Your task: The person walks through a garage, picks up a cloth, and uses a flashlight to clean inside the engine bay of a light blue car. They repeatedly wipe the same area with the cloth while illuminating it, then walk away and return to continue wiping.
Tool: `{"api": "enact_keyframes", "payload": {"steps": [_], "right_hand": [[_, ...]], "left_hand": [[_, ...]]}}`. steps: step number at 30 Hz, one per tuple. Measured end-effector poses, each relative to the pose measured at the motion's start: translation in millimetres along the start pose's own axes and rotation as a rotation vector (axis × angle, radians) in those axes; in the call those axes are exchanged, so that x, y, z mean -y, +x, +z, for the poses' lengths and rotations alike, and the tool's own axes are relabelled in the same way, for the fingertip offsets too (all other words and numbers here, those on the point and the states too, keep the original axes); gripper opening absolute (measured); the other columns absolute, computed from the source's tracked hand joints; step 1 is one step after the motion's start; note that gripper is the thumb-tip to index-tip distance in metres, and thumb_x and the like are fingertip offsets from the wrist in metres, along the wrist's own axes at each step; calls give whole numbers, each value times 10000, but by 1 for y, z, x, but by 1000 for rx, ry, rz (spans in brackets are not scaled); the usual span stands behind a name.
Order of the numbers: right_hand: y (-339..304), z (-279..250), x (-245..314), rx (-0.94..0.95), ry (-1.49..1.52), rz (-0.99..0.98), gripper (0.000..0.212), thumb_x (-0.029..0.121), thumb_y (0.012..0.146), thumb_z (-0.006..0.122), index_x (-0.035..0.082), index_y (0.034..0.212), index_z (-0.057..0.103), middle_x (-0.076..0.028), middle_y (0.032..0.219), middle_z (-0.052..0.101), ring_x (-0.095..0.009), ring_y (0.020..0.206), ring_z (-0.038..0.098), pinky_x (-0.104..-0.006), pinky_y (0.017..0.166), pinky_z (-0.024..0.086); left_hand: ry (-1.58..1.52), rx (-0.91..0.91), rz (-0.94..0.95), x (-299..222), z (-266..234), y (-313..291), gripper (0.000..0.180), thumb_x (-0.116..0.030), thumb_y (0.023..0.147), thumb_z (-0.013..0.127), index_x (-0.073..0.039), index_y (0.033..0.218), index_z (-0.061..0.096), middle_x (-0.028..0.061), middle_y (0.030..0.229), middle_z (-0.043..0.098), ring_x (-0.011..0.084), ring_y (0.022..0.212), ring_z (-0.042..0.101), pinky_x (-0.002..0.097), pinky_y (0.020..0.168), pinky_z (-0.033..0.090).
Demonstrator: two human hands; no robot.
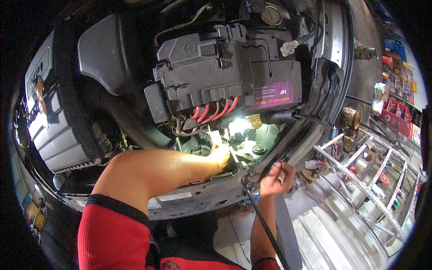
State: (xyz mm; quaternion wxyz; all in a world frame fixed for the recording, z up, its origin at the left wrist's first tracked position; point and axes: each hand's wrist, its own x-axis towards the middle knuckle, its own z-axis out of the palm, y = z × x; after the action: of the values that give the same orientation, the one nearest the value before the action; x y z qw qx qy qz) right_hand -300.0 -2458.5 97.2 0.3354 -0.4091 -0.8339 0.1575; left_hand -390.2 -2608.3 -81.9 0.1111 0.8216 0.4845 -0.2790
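Observation:
My left hand (219, 157) reaches down into the engine bay, below the red cables (216, 110) of the black fuse box (198, 72). Its fingers look closed around a pale, narrow piece (213, 137), whose kind is lost in the glare. A bright work light (238, 125) shines just beside that hand. My right hand (276, 180) is closed in a fist over the front edge of the car. A small tan, metallic-looking end (281, 176) shows between its fingers; the rest of the piece is hidden. Near the light sits a black round cap (258, 150).
A battery (288, 76) with a purple label adjoins the fuse box. The car's front crossmember (202, 193) runs below my left arm. A black rod (261, 213) slants past my right forearm. At right stand a metal rack (360, 180) and a red parts bin (396, 111).

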Motion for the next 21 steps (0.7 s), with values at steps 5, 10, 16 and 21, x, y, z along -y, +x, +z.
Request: {"api": "enact_keyframes", "payload": {"steps": [5,10,16,21], "right_hand": [[1,2,1,-10,19,-8,203,195,920,667,6,865,619,-116,794,619,-281,675,603,-367,601,487],[0,2,0,-8,-18,-26,166,158,903,666,2,874,619,-122,793,624,-288,666,600,-368,594,482],[2,2,-3,-26,21,-55,153,146,896,672,5,871,620,-121,772,629,-287,660,597,-368,584,478],[0,2,-2,-19,13,-20,132,132,888,678,17,852,623,-122,778,637,-294,653,597,-374,581,482]], "left_hand": [[1436,72,-6,-1,-6,-10,100,-253,795,623,-194,746,687,9,664,580,212,654,574,416,528,426],[-629,15,-84,42,-47,-21,114,-248,782,625,-189,693,664,25,626,571,204,600,562,404,484,411],[-762,51,-121,57,-60,-26,111,-248,768,649,-170,760,727,38,717,665,225,641,612,427,483,446],[-784,42,-72,51,-52,-23,199,-223,832,587,-139,685,690,64,654,619,233,650,605,387,555,477]]}}
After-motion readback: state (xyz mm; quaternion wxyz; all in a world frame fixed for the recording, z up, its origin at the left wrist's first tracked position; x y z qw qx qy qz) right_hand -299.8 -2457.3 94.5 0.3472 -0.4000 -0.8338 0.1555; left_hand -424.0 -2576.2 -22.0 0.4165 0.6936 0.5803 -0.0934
